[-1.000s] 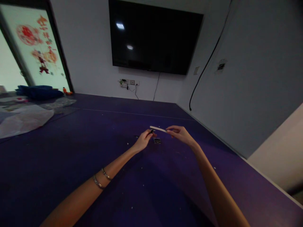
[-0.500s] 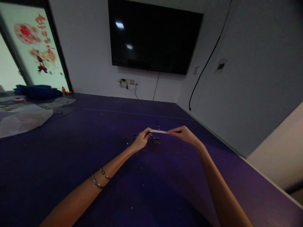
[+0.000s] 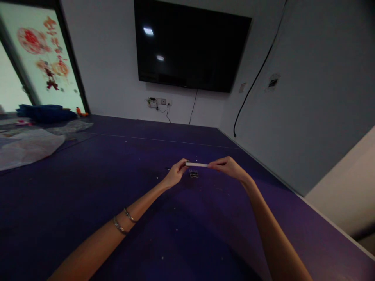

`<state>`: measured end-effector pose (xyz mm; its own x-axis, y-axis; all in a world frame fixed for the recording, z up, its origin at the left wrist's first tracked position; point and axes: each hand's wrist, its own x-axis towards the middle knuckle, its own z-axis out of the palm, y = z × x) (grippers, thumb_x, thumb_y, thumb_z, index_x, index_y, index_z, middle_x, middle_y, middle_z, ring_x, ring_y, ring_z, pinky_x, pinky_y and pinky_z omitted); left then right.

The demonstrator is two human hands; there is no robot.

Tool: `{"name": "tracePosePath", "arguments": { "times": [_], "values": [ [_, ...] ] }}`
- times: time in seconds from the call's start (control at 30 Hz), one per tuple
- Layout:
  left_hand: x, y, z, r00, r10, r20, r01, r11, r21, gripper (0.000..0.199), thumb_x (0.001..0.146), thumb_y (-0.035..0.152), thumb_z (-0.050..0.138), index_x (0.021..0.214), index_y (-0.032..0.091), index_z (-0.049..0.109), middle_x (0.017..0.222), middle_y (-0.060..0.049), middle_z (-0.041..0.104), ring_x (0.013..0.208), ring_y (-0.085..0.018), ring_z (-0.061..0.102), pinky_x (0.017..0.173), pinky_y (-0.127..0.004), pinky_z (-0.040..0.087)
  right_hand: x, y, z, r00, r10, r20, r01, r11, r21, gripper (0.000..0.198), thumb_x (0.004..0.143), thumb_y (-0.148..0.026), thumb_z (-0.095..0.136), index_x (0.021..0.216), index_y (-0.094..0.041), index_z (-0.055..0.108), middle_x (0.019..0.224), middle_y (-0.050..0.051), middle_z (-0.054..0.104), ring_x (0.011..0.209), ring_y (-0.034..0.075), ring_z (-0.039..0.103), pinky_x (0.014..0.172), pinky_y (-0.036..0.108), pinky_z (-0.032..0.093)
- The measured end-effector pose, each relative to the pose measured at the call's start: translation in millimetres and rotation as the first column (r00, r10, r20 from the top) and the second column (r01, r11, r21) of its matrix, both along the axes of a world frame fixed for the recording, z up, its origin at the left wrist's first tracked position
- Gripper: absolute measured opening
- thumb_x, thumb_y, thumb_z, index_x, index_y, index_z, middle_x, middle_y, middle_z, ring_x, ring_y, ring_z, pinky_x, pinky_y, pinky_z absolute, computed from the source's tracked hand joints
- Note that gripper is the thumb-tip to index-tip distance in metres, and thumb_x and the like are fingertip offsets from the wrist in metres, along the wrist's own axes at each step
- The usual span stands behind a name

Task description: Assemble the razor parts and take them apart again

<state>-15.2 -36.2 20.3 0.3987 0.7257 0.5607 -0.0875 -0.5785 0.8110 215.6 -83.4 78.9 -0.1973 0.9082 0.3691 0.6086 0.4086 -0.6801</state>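
Note:
A thin white strip [image 3: 197, 164] stretches level between my two hands, above the purple floor. My left hand [image 3: 176, 173] is closed on its left end, with two bracelets [image 3: 124, 222] round the forearm. At the other end, the fingertips of my right hand [image 3: 227, 167] pinch the strip. Just below the strip, a small dark object with a pale edge [image 3: 193, 174] lies on the floor; it is too small to name. A short dark sliver [image 3: 168, 169] lies left of my left hand.
Small white scraps [image 3: 162, 257] dot the purple floor [image 3: 123, 187]. Clear plastic sheeting [image 3: 35, 146] and a dark blue bundle [image 3: 47, 113] lie at the far left. A television [image 3: 191, 45] hangs on the back wall, and a black cable [image 3: 258, 78] runs down the right wall.
The white strip has dipped very slightly, and its left end sits a little lower in my left hand. Both hands keep hold of it in nearly the same place.

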Motion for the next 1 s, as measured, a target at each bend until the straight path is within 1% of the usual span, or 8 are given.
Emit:
{"name": "tracePosePath", "arguments": {
  "times": [0.1, 0.47, 0.53, 0.63, 0.73, 0.83, 0.93, 1.0],
  "values": [
    [1, -1, -0.6, 0.999, -0.031, 0.019, 0.032, 0.999, -0.039, 0.012, 0.081, 0.024, 0.052, 0.087, 0.017, 0.061, 0.084, -0.003, 0.062, 0.081, -0.016, 0.054, 0.074, -0.024, 0.039, 4, 2, -1, 1.000, -0.018, -0.012, 0.018, 1.000, 0.004, 0.028, 0.070, -0.042, 0.061, 0.080, -0.020, 0.075, 0.057, 0.001, 0.062, 0.050, 0.011, 0.048, 0.046, 0.023, 0.034],
    [2, 6, -7.1, 0.997, -0.068, 0.045, 0.071, 0.995, -0.066, 0.012, 0.083, 0.026, 0.051, 0.085, 0.016, 0.057, 0.083, -0.005, 0.065, 0.082, -0.015, 0.059, 0.071, -0.023, 0.043, 6, -3, 3, 0.999, -0.025, -0.022, 0.024, 0.999, -0.024, 0.030, 0.068, -0.044, 0.063, 0.076, -0.018, 0.074, 0.053, 0.001, 0.058, 0.050, 0.011, 0.046, 0.046, 0.023, 0.034],
    [2, 6, -7.3, 0.993, -0.091, 0.070, 0.099, 0.989, -0.110, 0.014, 0.083, 0.029, 0.051, 0.086, 0.016, 0.053, 0.081, -0.005, 0.065, 0.077, -0.015, 0.061, 0.066, -0.024, 0.045, 2, -7, 8, 0.991, -0.080, -0.109, 0.080, 0.997, -0.005, 0.032, 0.068, -0.045, 0.063, 0.076, -0.016, 0.073, 0.052, 0.000, 0.055, 0.046, 0.009, 0.043, 0.043, 0.022, 0.031],
    [4, 6, -6.7, 0.984, -0.146, 0.104, 0.167, 0.956, -0.239, 0.020, 0.081, 0.034, 0.052, 0.088, 0.016, 0.048, 0.078, -0.006, 0.064, 0.064, -0.015, 0.063, 0.052, -0.023, 0.046, -12, -15, 10, 0.913, -0.130, -0.387, 0.131, 0.991, -0.022, 0.034, 0.069, -0.046, 0.062, 0.082, -0.015, 0.067, 0.055, -0.003, 0.051, 0.040, 0.006, 0.038, 0.038, 0.021, 0.027],
    [5, 4, -5.3, 0.979, -0.174, 0.107, 0.198, 0.934, -0.299, 0.024, 0.080, 0.037, 0.053, 0.089, 0.016, 0.045, 0.075, -0.005, 0.063, 0.055, -0.014, 0.063, 0.045, -0.022, 0.046, -37, -27, 3, 0.773, -0.075, -0.630, -0.035, 0.986, -0.160, 0.032, 0.069, -0.043, 0.064, 0.088, -0.018, 0.058, 0.063, -0.004, 0.051, 0.040, 0.005, 0.041, 0.035, 0.018, 0.025],
    [5, 4, -4.7, 0.980, -0.170, 0.100, 0.192, 0.934, -0.302, 0.025, 0.080, 0.037, 0.052, 0.090, 0.016, 0.044, 0.075, -0.005, 0.063, 0.053, -0.014, 0.063, 0.042, -0.021, 0.046, -63, -41, -13, 0.653, -0.064, -0.754, -0.268, 0.912, -0.309, 0.028, 0.070, -0.040, 0.063, 0.085, -0.019, 0.050, 0.066, -0.004, 0.053, 0.038, 0.003, 0.038, 0.032, 0.016, 0.021],
    [5, 3, -4.6, 0.985, -0.156, 0.075, 0.172, 0.935, -0.309, 0.024, 0.081, 0.035, 0.050, 0.093, 0.016, 0.044, 0.075, -0.004, 0.062, 0.053, -0.014, 0.063, 0.041, -0.020, 0.047, -82, -50, -29, 0.547, -0.055, -0.835, -0.431, 0.837, -0.337, 0.025, 0.073, -0.036, 0.062, 0.079, -0.019, 0.045, 0.059, -0.006, 0.048, 0.035, 0.001, 0.027, 0.032, 0.015, 0.011],
    [5, 3, -4.0, 0.987, -0.148, 0.057, 0.159, 0.936, -0.313, 0.023, 0.081, 0.035, 0.051, 0.091, 0.016, 0.043, 0.075, -0.003, 0.061, 0.053, -0.014, 0.062, 0.039, -0.020, 0.046, -90, -54, -37, 0.489, -0.061, -0.870, -0.478, 0.815, -0.326, 0.025, 0.073, -0.035, 0.063, 0.078, -0.019, 0.044, 0.055, -0.008, 0.043, 0.035, 0.000, 0.022, 0.032, 0.015, 0.007]
  ]
}}
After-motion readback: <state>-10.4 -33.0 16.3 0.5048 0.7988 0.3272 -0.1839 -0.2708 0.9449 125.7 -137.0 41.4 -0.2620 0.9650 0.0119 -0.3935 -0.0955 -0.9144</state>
